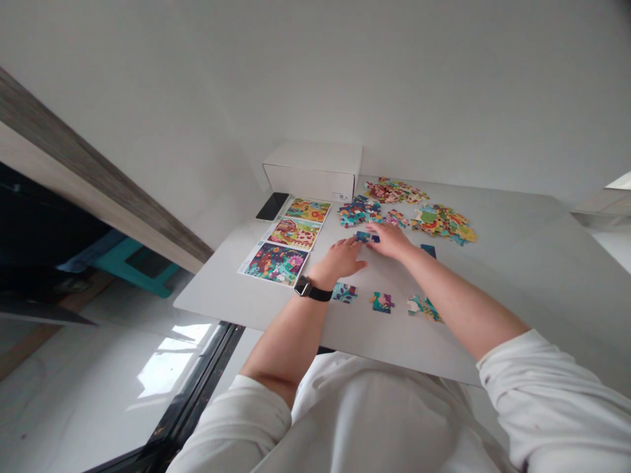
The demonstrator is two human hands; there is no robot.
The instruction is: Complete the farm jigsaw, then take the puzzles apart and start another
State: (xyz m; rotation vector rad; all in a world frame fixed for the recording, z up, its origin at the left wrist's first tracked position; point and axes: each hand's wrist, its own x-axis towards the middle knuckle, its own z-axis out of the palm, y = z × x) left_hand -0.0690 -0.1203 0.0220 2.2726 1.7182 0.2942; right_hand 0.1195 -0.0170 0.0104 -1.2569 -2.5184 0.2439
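Note:
My left hand (344, 258) rests on the white table (517, 263), fingers pressed together at the left side of a small blue puzzle piece (363, 236). A black watch sits on that wrist. From the other side, my right hand (392, 240) pinches the same piece. Loose piles of colourful puzzle pieces (359, 211) lie just beyond both hands, with more pieces (444, 222) to the right. Three small joined clusters (382, 302) sit near my forearms.
A sheet with three picture cards (290, 246) lies left of my hands. Beside it is a black phone (272, 205). A white box (313, 171) stands against the wall at the back. A lone dark piece (428, 250) lies right of my right hand.

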